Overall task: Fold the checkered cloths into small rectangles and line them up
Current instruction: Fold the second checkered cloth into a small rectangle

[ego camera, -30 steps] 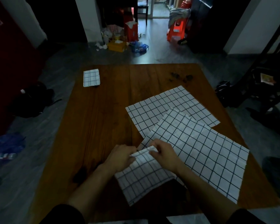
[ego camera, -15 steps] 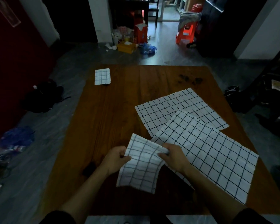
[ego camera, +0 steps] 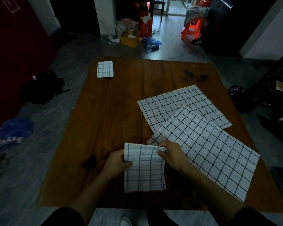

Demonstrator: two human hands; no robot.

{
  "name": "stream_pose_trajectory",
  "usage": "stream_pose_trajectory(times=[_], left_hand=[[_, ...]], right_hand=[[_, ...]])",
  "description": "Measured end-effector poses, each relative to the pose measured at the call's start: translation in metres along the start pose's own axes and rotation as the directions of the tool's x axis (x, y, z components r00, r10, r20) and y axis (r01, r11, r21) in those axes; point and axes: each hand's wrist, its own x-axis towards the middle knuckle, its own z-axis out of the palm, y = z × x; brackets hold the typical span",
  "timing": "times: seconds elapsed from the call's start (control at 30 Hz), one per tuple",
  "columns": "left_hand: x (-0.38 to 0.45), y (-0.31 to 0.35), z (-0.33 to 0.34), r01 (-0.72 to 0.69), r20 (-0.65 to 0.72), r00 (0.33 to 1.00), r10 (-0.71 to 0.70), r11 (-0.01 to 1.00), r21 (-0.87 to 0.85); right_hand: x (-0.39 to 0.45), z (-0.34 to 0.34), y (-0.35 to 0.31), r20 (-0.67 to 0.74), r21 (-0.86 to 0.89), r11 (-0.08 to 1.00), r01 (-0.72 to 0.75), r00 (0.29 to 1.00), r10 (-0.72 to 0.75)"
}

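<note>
held cloth: a folded checkered cloth (ego camera: 144, 170) at the near middle of the tabletop (ego camera: 114, 115), top edge raised
left hand: left hand (ego camera: 117, 162) pinches the cloth's left edge, thumb on top
right hand: right hand (ego camera: 172, 156) grips its top right corner
flat cloths: two open checkered cloths (ego camera: 201, 144) overlap to the right
folded cloth: a small folded rectangle (ego camera: 104, 69) at the far left corner

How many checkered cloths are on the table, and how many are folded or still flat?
Folded small, far left corner: 1
Partly folded, held in both hands: 1
Still flat: 2, the far one and the near one
Total: 4
</note>
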Motion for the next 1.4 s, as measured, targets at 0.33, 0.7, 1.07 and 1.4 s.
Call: stream_pose_trajectory(times=[0.33,0.7,1.07,1.4], left_hand=[[0.003,-0.019,-0.002,-0.141,-0.089,0.981,0.174,0.945,0.295],[-0.012,-0.038,-0.021,-0.304,0.008,0.940,0.342,0.825,0.476],[-0.022,-0.004,0.029,-0.258,0.161,0.965,0.205,0.663,0.702],[-0.019,-0.009,0.045,-0.303,0.321,0.944,0.078,0.587,0.751]], right_hand=[[-0.011,0.005,0.011,0.010,-0.046,0.991,0.122,0.992,-0.122],[-0.032,0.030,0.020,0.488,-0.313,0.931,0.187,0.873,-0.011],[-0.028,0.076,-0.009,0.327,-0.366,0.926,0.091,0.944,0.036],[-0.033,0.107,-0.004,0.403,-0.419,0.899,0.128,0.913,0.057]])
